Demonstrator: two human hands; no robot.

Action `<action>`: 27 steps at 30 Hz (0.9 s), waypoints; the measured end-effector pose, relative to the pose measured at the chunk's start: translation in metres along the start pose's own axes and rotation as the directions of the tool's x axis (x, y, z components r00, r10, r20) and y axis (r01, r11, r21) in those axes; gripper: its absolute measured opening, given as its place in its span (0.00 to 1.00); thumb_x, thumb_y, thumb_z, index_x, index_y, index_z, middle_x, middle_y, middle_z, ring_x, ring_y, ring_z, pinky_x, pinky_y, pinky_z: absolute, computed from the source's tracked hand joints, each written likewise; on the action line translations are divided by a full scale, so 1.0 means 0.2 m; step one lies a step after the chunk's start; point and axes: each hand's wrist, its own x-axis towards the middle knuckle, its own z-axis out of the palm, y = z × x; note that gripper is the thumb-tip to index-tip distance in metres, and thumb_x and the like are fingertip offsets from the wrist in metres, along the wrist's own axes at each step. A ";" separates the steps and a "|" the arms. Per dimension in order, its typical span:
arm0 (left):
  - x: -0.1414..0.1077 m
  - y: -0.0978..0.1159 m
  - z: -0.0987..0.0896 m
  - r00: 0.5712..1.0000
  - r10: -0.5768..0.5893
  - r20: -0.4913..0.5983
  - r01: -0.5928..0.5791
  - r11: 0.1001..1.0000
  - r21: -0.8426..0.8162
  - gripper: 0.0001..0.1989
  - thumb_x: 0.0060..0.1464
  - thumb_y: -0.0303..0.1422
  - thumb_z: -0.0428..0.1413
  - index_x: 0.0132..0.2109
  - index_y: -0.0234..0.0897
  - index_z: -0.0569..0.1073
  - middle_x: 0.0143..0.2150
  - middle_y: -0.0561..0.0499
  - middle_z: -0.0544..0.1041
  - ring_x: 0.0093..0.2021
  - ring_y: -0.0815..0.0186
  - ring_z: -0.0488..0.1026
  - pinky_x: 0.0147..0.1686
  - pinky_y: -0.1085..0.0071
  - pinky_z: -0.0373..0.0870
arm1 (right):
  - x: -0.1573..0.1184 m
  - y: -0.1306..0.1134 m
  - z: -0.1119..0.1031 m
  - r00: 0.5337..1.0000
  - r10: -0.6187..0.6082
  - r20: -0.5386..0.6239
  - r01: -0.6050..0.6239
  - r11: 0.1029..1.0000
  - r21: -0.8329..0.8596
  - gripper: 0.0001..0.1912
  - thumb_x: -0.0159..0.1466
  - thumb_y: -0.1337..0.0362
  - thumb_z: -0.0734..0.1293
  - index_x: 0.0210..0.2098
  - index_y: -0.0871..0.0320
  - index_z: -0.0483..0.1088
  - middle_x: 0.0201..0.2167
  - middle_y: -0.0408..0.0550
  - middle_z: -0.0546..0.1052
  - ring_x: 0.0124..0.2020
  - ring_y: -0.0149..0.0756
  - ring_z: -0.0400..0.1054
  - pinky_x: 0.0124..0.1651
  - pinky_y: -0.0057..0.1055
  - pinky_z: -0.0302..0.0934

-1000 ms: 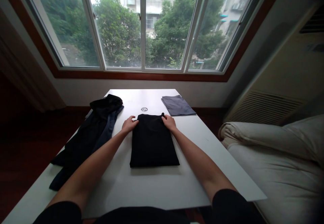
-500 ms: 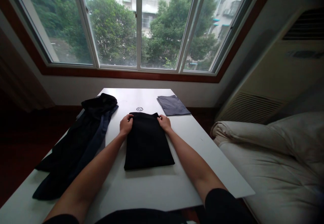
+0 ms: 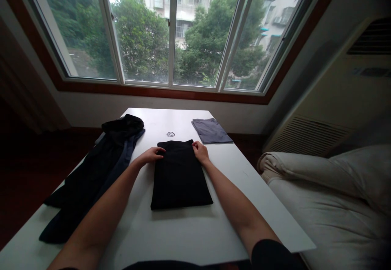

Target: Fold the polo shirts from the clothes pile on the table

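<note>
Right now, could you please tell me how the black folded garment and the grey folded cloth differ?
The black folded garment looks larger and lies nearer the person; the grey folded cloth lies farther right. Both hands' fingers are at the black garment, while none touch the grey cloth. Both lie flat on the white table.

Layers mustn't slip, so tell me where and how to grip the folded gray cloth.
The folded gray cloth is likely best pinched through every layer at its left edge, coming from that side: it lies flat, with layers showing there.
</note>
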 end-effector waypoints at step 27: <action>0.03 -0.02 0.28 0.956 0.084 -0.282 0.092 0.826 0.556 0.37 0.68 0.54 0.42 0.76 0.42 0.54 0.79 0.41 0.45 0.78 0.47 0.39 0.72 0.42 0.39 | -0.10 -0.14 -0.01 0.949 0.007 0.316 0.107 0.934 -0.341 0.36 0.75 0.44 0.54 0.76 0.56 0.51 0.77 0.57 0.44 0.77 0.49 0.36 0.74 0.54 0.35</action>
